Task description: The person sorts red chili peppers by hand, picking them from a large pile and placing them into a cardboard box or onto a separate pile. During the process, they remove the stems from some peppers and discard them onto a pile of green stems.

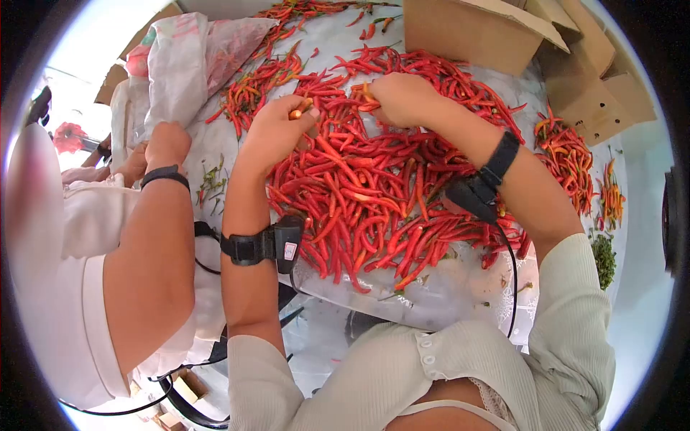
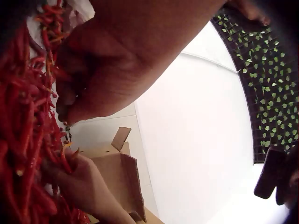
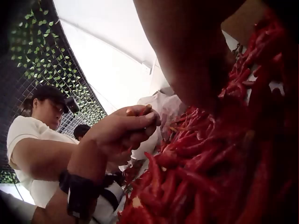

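Note:
A broad heap of red chili peppers (image 1: 359,187) covers the middle of the table. My left hand (image 1: 277,133) is over the heap's left part, its fingers curled round a few peppers whose orange-red ends (image 1: 300,111) show at the fingertips. In the right wrist view the same left hand (image 3: 124,130) pinches peppers (image 3: 142,111) between thumb and fingers. At the far side of the heap my right hand (image 1: 404,99) has its fingers bent down around a pepper with an orange end (image 1: 366,93). In the left wrist view the right hand (image 2: 81,182) holds an orange-red pepper (image 2: 66,161).
Cardboard boxes (image 1: 474,36) stand at the back right. A white sack (image 1: 176,68) lies back left, beside another person's arm (image 1: 154,251). Smaller pepper piles (image 1: 564,161) are at the right, with green stems (image 1: 604,260) near the right edge. Loose stems (image 1: 210,183) lie left of the heap.

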The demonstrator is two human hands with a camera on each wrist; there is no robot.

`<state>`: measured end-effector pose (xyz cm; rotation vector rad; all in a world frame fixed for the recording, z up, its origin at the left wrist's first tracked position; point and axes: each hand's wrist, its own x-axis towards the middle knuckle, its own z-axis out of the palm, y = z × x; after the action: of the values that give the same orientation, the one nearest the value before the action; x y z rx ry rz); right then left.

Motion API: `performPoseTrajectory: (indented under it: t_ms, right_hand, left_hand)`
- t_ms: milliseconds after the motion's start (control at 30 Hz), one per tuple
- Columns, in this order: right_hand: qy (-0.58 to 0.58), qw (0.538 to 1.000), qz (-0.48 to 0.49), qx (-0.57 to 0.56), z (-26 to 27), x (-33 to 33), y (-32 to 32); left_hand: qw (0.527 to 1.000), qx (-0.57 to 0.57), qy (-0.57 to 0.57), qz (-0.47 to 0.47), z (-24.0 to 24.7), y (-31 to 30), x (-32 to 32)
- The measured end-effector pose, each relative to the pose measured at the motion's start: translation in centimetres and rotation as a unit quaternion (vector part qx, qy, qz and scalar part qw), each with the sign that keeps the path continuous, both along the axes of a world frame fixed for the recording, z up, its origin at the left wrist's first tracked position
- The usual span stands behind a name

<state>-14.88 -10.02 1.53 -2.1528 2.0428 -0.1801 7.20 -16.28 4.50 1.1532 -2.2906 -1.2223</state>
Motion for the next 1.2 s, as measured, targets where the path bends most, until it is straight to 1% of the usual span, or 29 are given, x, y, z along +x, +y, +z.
performPoseTrajectory:
  t_ms: [33, 67, 100, 167, 200, 267, 300, 367, 400, 467, 567, 600, 700, 800, 900, 933, 1033, 1067, 1167, 1200]
  right_hand:
    - [0.006, 0.999, -0.022, 0.025, 0.4, -0.3, 0.3]
    - [0.024, 0.999, -0.037, 0.005, 0.8, -0.5, 0.8]
    - [0.035, 0.998, -0.042, 0.016, 1.3, -0.6, 1.3]
    - [0.059, 0.996, -0.051, 0.039, 2.1, -0.6, 2.1]
    - [0.018, 1.000, -0.019, -0.003, 1.9, -0.3, 2.2]
    - [-0.065, 0.993, 0.045, -0.089, 1.0, 0.5, 2.3]
    - [-0.072, 0.993, 0.072, -0.065, 1.3, 1.4, 2.7]
    - [-0.086, 0.988, 0.125, -0.016, 2.3, 4.1, 3.4]
    - [-0.066, 0.990, 0.128, -0.003, 1.8, 5.1, 3.5]
    - [-0.026, 0.990, 0.135, 0.021, 0.4, 6.6, 3.4]
    - [-0.003, 0.990, 0.141, 0.030, 0.6, 7.1, 3.8]
    - [-0.013, 0.990, 0.143, 0.019, 0.6, 6.8, 4.3]
    - [-0.062, 0.990, 0.126, 0.018, 2.9, 4.9, 6.4]
    - [-0.075, 0.989, 0.122, 0.037, 3.8, 1.8, 7.8]
    - [-0.099, 0.989, 0.090, 0.068, 4.6, -0.9, 9.5]
    - [-0.127, 0.987, 0.073, 0.072, 5.2, -1.3, 10.4]
    - [-0.105, 0.991, 0.048, 0.060, 4.8, -2.6, 12.1]
    - [-0.119, 0.991, 0.034, 0.055, 4.7, -2.8, 12.9]
    - [-0.151, 0.988, -0.017, 0.039, 4.5, -3.2, 15.2]
    - [-0.158, 0.986, -0.040, 0.033, 4.2, -3.4, 15.9]
  left_hand:
    - [1.000, -0.007, -0.017, 0.006, 0.0, 0.2, 0.3]
    - [0.999, -0.014, -0.034, 0.013, -0.2, 0.3, 0.5]
    - [0.998, -0.021, -0.050, 0.019, -0.6, 0.3, 0.7]
    - [0.988, -0.116, -0.101, -0.020, -2.6, -0.9, 1.4]
    - [0.978, -0.163, -0.126, -0.040, -2.6, -1.0, 1.4]
    - [0.968, -0.198, -0.151, -0.037, -2.7, -0.9, 1.3]
    - [0.962, -0.214, -0.164, -0.036, -2.6, -0.6, 1.3]
    - [0.959, -0.234, -0.155, -0.034, -3.0, -0.4, 1.6]
    - [0.957, -0.245, -0.151, -0.032, -3.0, -0.3, 1.8]
    - [0.968, -0.219, -0.121, -0.020, -2.7, 0.1, 2.5]
    - [0.976, -0.204, -0.079, 0.006, -2.9, -0.1, 3.3]
    - [0.977, -0.203, -0.065, 0.016, -3.0, -0.3, 3.5]
    - [0.967, -0.234, -0.105, 0.013, -2.2, -0.6, 2.8]
    - [0.975, -0.177, -0.125, -0.042, -1.5, -0.6, 1.1]
    - [0.970, -0.172, -0.165, -0.054, -1.3, -1.4, -1.1]
    - [0.963, -0.200, -0.175, -0.034, -1.6, -1.8, -2.0]
    - [0.942, -0.297, -0.150, -0.036, -2.3, -2.2, -3.9]
    - [0.931, -0.280, -0.223, -0.064, -2.2, -2.4, -4.6]
    - [0.929, -0.244, -0.259, -0.103, -3.2, -2.9, -5.0]
    - [0.932, -0.193, -0.278, -0.128, -2.8, -2.9, -4.8]
